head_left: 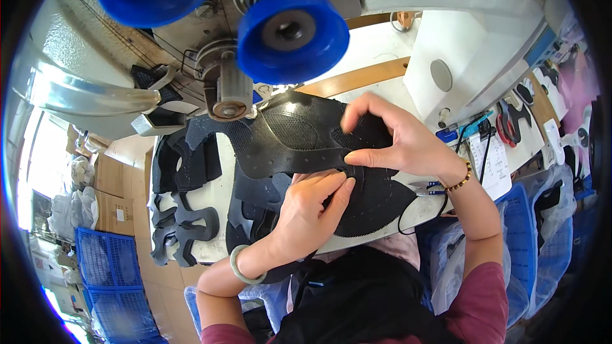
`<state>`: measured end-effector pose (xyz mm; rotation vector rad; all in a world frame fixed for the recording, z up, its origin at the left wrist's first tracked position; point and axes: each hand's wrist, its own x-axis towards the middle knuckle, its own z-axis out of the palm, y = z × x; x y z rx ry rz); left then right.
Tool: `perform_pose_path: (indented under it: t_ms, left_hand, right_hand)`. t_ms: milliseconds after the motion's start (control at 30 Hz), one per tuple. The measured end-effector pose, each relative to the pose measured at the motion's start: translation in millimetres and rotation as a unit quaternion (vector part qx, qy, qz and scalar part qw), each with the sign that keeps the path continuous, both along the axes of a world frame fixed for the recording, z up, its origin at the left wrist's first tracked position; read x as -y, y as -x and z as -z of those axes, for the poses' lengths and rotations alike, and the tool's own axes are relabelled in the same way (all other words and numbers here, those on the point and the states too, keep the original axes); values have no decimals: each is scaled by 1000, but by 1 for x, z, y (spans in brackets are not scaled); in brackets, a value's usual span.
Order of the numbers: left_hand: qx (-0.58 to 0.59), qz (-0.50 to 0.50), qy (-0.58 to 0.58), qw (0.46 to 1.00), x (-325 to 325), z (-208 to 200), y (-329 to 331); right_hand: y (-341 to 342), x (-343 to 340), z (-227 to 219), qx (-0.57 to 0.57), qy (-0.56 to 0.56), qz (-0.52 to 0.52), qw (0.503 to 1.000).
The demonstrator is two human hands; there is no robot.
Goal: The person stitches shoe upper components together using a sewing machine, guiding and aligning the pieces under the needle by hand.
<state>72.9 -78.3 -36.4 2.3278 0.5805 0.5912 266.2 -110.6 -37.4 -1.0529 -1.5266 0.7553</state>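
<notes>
A black shoe upper [290, 127] with mesh panels lies under the machine head, in front of me. My right hand [398, 137] grips its right side, thumb along the near edge and fingers curled over the top. Lower down, my left hand [315, 207] is closed in a pinch at the upper's near edge, its fingertips partly hidden. Below both hands spreads another black perforated piece [376, 207], and I cannot tell whether it is joined to the upper. The machine's metal roller [227, 109] sits close to the upper's far left edge.
Two blue handwheels [293, 37] hang overhead. Cut black pieces [185, 162] and grey pieces [194, 223] lie at left on the white table [223, 178]. Scissors [507, 124], snips [427, 188] and a paper sheet [491, 162] are at right. Blue crates [111, 261] stand on the floor.
</notes>
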Motion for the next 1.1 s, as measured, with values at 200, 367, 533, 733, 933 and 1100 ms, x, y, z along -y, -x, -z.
perform_pose_path:
  t_ms: [200,367,533,733,933,1100]
  left_hand:
    - [82,-9,13,996,3,2,-1]
    - [37,-72,-418,905,8,-10,22]
    - [92,-226,-333,911,-14,8,54]
    - [216,-255,120,935,-23,12,59]
    - [227,-236,223,918,-27,-3,60]
    - [233,-209,208,927,-32,-4,62]
  right_hand:
    - [-14,-16,-14,-49,305,-162,937]
    - [-7,-11,-9,-157,305,-114,932]
    - [-1,-8,-8,-196,289,-114,930]
    - [1,-6,-8,-179,291,-96,935]
    - [7,-2,-11,-184,297,-83,933]
    - [16,6,-13,-218,292,-61,929]
